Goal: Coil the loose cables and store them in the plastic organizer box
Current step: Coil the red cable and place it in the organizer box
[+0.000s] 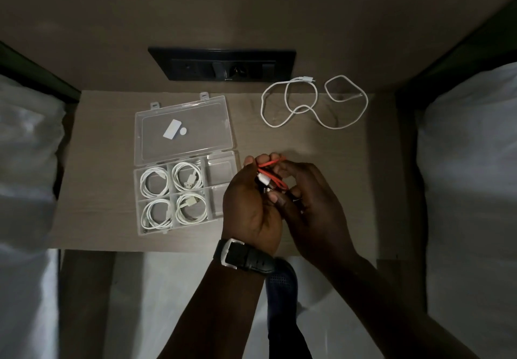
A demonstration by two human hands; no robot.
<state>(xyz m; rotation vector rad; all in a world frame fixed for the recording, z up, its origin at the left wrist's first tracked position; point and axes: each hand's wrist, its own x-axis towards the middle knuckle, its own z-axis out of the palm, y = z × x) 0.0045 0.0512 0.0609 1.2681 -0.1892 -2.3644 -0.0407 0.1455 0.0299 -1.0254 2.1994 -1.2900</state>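
Note:
A red cable (272,175) with a white plug is bunched in loops between my hands, just right of the clear plastic organizer box (237,162). My left hand (251,204) grips the loops, and my right hand (313,204) pinches them from the other side. The box lies open, its lid (184,129) folded back. Several of its left and middle compartments hold coiled white cables (173,193); the two right compartments look empty, partly hidden by my left hand. A loose white cable (305,103) sprawls at the back right of the table.
A small wooden table (98,162) stands between two white beds (28,162). A black socket panel (221,64) is set in the wall behind it. A black watch (243,255) is on my left wrist. A dark object (282,286) shows below the table edge.

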